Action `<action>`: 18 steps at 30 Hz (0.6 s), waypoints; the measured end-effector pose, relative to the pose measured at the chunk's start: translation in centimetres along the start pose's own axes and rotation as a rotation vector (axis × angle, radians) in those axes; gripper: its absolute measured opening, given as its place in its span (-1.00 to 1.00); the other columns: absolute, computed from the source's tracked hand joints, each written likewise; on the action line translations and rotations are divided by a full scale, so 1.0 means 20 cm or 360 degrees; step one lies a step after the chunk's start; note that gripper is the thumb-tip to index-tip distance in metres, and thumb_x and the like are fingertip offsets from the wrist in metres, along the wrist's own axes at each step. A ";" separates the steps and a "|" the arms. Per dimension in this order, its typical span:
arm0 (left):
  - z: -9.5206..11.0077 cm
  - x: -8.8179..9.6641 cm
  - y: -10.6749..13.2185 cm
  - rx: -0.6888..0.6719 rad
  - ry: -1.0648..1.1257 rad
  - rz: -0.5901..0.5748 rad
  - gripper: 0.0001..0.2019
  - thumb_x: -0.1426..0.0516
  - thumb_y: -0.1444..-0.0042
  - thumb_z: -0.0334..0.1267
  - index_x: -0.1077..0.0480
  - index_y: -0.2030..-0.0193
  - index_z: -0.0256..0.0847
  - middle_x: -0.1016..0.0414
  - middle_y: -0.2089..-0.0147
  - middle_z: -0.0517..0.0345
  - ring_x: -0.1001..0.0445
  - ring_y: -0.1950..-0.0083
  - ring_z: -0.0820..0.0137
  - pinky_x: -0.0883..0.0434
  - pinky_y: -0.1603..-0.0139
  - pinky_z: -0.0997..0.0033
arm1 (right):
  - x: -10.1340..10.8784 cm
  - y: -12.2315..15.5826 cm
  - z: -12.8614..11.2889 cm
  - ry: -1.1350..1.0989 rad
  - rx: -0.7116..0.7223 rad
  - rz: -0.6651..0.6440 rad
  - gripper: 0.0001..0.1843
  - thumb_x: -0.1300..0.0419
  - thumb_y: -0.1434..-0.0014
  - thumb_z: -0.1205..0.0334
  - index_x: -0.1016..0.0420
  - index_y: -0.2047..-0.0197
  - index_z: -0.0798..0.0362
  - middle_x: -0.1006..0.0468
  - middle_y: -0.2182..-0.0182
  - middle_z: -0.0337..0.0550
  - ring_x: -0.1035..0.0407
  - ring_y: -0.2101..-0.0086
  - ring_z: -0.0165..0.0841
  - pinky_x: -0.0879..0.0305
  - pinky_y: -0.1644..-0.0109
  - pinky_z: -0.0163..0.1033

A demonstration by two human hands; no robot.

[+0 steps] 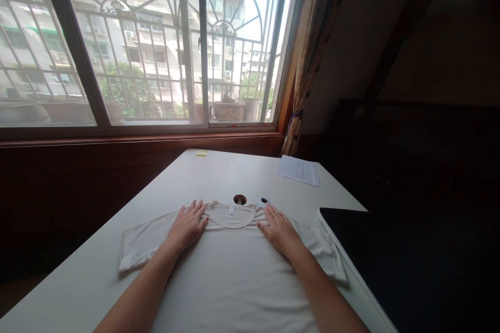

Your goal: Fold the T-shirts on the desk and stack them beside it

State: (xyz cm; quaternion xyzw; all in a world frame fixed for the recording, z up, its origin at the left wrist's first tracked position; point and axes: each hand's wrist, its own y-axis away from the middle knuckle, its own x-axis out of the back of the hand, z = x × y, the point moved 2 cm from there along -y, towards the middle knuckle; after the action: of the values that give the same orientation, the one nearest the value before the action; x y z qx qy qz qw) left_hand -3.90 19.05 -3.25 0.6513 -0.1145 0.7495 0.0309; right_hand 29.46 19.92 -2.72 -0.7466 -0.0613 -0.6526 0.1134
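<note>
A white T-shirt lies spread flat on the white table, collar toward the window and both short sleeves out to the sides. My left hand rests flat and open on the shirt's left shoulder, just beside the collar. My right hand lies flat and open on the right shoulder, fingers pointing at the collar's other side. Neither hand holds anything.
A round cable hole and a small white cap sit just beyond the collar. A sheet of paper lies at the far right, a yellow note at the far edge. A dark panel borders the table's right. A barred window stands behind.
</note>
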 end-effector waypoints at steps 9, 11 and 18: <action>0.00 0.00 0.00 -0.0028 0.0036 0.0012 -0.44 0.14 -0.42 0.00 -0.08 -0.48 -0.10 -0.01 -0.53 0.07 0.08 -0.54 0.08 0.06 -0.45 -0.22 | 0.35 0.04 0.35 0.0023 -0.0306 0.0079 -0.65 0.03 -0.38 0.23 -0.60 0.09 0.01 -0.59 0.05 0.04 -0.43 0.00 -0.18 -0.27 -0.03 -0.18; -0.01 0.00 0.00 -0.0030 0.0035 0.0014 -0.44 0.14 -0.42 0.01 -0.07 -0.49 -0.09 0.01 -0.53 0.08 0.09 -0.54 0.08 0.06 -0.45 -0.22 | 0.38 0.08 0.49 0.0014 -0.0420 -0.0011 -0.75 -0.07 -0.29 0.29 -0.60 0.20 0.03 -0.61 0.14 0.02 -0.48 0.11 -0.20 -0.28 0.10 -0.22; -0.06 -0.02 -0.01 -0.0046 0.0000 -0.0023 -0.43 0.15 -0.42 0.02 -0.04 -0.50 -0.07 0.05 -0.54 0.08 0.13 -0.55 0.09 0.09 -0.46 -0.22 | 0.29 0.16 0.70 -0.0017 -0.0622 -0.0310 -0.62 -0.20 -0.09 0.47 -0.61 0.02 0.09 -0.59 0.07 0.04 -0.52 0.32 -0.31 -0.25 0.28 -0.30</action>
State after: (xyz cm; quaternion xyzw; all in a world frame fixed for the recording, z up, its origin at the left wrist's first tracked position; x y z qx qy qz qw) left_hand -4.89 19.61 -3.68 0.6516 -0.1205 0.7476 0.0458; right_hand 44.50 20.04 1.07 -0.7483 -0.0060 -0.6561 -0.0974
